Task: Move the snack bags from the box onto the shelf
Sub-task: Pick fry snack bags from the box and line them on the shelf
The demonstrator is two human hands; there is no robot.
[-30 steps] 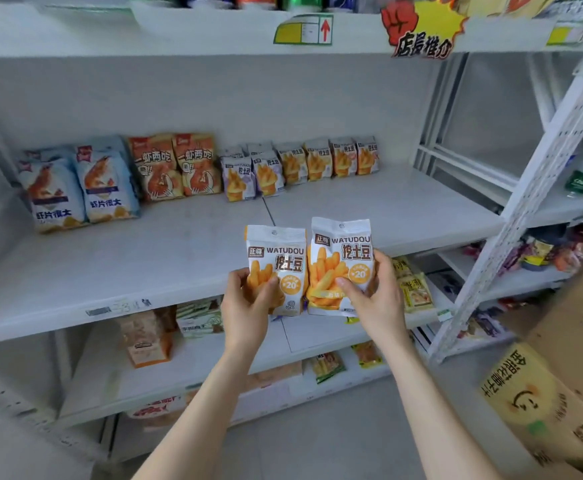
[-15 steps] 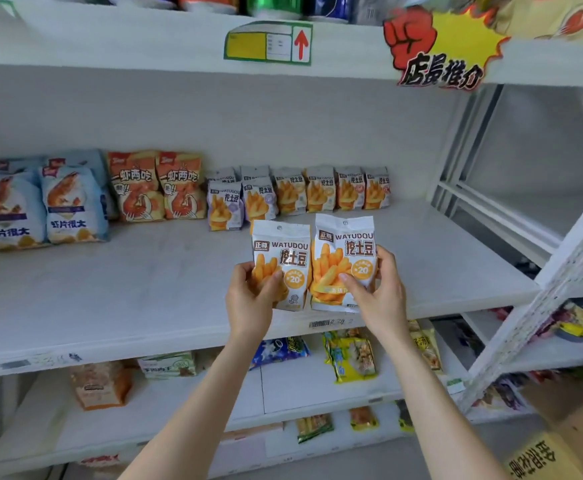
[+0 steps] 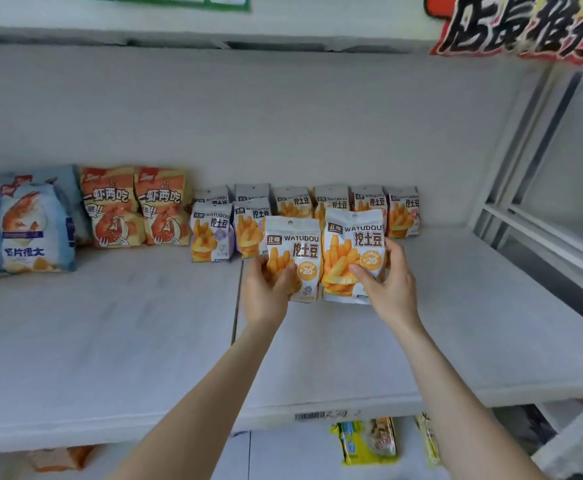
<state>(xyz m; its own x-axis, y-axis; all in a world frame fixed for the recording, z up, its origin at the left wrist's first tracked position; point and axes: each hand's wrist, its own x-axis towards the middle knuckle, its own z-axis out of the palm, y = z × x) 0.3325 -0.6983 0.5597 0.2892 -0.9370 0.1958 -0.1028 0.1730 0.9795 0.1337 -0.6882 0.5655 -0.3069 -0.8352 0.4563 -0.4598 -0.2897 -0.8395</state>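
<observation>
Plainly, the white shelf board [image 3: 110,341] is taking up most of the frame, and stock is standing only along its back wall, faces outward. The blue shrimp-chip bags [image 3: 30,230] are sitting at the far left, the orange shrimp-snack bags [image 3: 137,209] are standing just right of them, and the row of WATUDOU fry bags [image 3: 402,213] is running on toward the centre-right. That grouping by product is probably why the two new bags are heading to the middle of the frame, straight in front of their own kind.

The left-hand WATUDOU bag [image 3: 297,251] and the right-hand WATUDOU bag [image 3: 352,244] are hanging side by side with their edges touching, just in front of the back row and partly covering it. Whether their bottom seams are touching the board is not clear. The box is not showing.

Both bags are standing near upright: the long axis is running top to bottom, the hang-hole edge is pointing up, and the printed face is turning toward the camera, matching the row behind.

The left hand [image 3: 265,296] is pinching its bag low down, thumb on the front and fingers behind. The right hand [image 3: 390,289] is doing the same at the lower right corner of its bag. Holding low is likely leaving the labels readable and the bases free to set down.
</observation>
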